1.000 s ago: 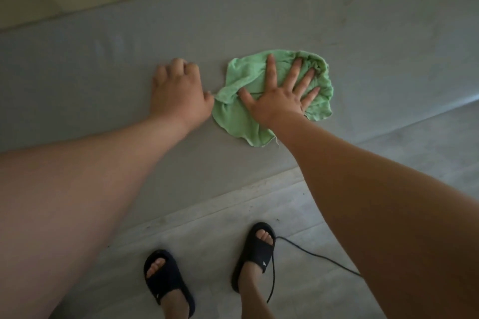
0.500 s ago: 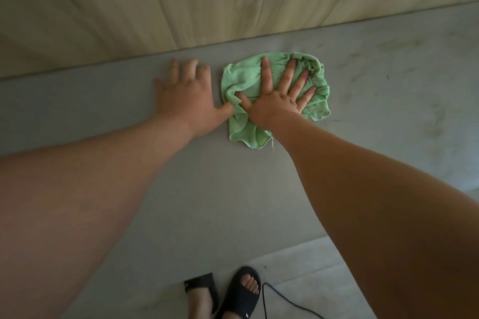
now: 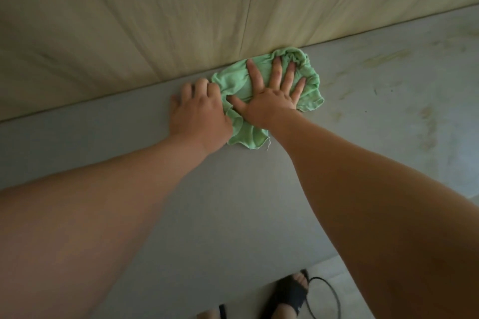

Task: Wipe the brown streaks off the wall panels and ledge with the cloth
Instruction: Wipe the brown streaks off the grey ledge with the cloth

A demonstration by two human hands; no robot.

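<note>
Right hand [image 3: 269, 102], fingers spread flat, presses the cloth [image 3: 234, 82], now risen to the grey panel's [image 3: 233, 202] top edge; left hand [image 3: 199, 115], relaxed and unclenched, rests on the panel.

Two hands are showing at mid-frame: one left hand [image 3: 197, 116] and one right hand [image 3: 269, 103]. One green cloth [image 3: 308, 80] is showing there too. Two beige wall panels [image 3: 129, 33] are filling the top of the frame, the second [image 3: 350, 0] at upper right, with one seam [image 3: 247, 7] dividing them. One grey panel [image 3: 233, 202] is crossing the middle. Several brown streaks [image 3: 386, 58] are showing at the right, too smeared for an exact count. Two black sandals [image 3: 287, 292] are appearing at the bottom, the second [image 3: 222, 312] cut off by the edge, plus one black cable [image 3: 334, 295].
</note>
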